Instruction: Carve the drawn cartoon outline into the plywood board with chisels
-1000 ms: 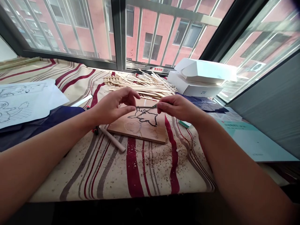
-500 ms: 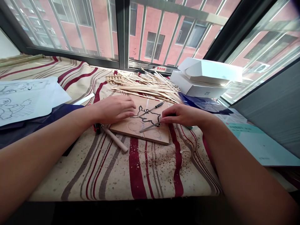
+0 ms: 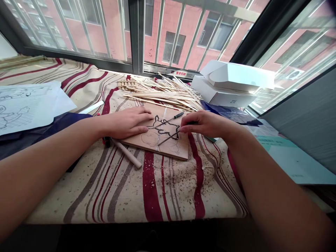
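A small wooden board (image 3: 168, 147) with a black-outlined figure lies on the striped cloth in front of me. My left hand (image 3: 126, 122) lies flat on the board's left part, fingers stretched out. My right hand (image 3: 204, 124) is closed in a pinch on a thin metal carving tool (image 3: 168, 137), whose tip rests on the board below the dark outline. A second thin tool with a dark handle (image 3: 174, 117) lies across the board's far edge, untouched.
A wooden dowel (image 3: 127, 154) lies left of the board, beside a red-and-black marker (image 3: 107, 141). A pile of thin wooden sticks (image 3: 162, 93) sits behind, white boxes (image 3: 231, 87) at the back right, drawing sheets (image 3: 23, 108) and dark paper at left. Wood shavings are scattered on the cloth.
A second ago both hands held a thin tool up above the board. Now one tool lies on the board, my left hand is flat on it, and my right hand has brought a tool down onto the wood.
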A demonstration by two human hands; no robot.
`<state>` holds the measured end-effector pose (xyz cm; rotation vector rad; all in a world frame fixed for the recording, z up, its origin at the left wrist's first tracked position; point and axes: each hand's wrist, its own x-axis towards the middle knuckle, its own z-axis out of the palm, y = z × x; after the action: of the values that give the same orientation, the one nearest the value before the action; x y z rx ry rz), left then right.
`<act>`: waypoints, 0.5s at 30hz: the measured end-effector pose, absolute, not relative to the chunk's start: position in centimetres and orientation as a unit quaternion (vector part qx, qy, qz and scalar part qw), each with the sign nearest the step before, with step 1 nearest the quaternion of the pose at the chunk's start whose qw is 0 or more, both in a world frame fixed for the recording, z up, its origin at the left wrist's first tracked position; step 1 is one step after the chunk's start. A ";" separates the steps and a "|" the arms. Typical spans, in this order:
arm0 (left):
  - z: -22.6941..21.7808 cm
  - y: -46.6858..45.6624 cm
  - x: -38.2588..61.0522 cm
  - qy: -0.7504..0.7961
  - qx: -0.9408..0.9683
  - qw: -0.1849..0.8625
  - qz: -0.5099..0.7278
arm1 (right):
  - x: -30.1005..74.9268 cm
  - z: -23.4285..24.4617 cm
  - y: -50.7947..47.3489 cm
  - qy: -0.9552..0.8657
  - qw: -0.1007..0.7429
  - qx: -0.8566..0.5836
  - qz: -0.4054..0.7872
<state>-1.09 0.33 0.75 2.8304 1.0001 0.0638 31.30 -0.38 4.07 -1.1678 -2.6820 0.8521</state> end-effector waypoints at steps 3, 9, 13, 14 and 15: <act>0.7 0.2 -1.0 0.341 0.937 0.078 0.009 | 31.4 3.8 -0.2 -0.877 0.047 -0.383 0.284; 0.4 0.3 -0.8 0.352 0.933 0.075 0.001 | 31.2 3.7 -0.2 -0.879 0.053 -0.382 0.282; 0.2 0.3 -0.7 0.357 0.931 0.074 -0.001 | 30.8 3.6 -0.4 -0.890 0.054 -0.360 0.273; 0.2 0.2 -0.7 0.359 0.930 0.074 -0.002 | 30.8 3.7 -0.4 -0.891 0.054 -0.361 0.270; 0.2 0.1 -0.7 0.362 0.929 0.073 -0.004 | 30.8 3.7 -0.4 -0.891 0.054 -0.364 0.266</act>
<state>-0.66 0.14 0.17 2.7908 1.0865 -0.0129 30.82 -0.41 3.72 -1.1058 -2.7063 0.8082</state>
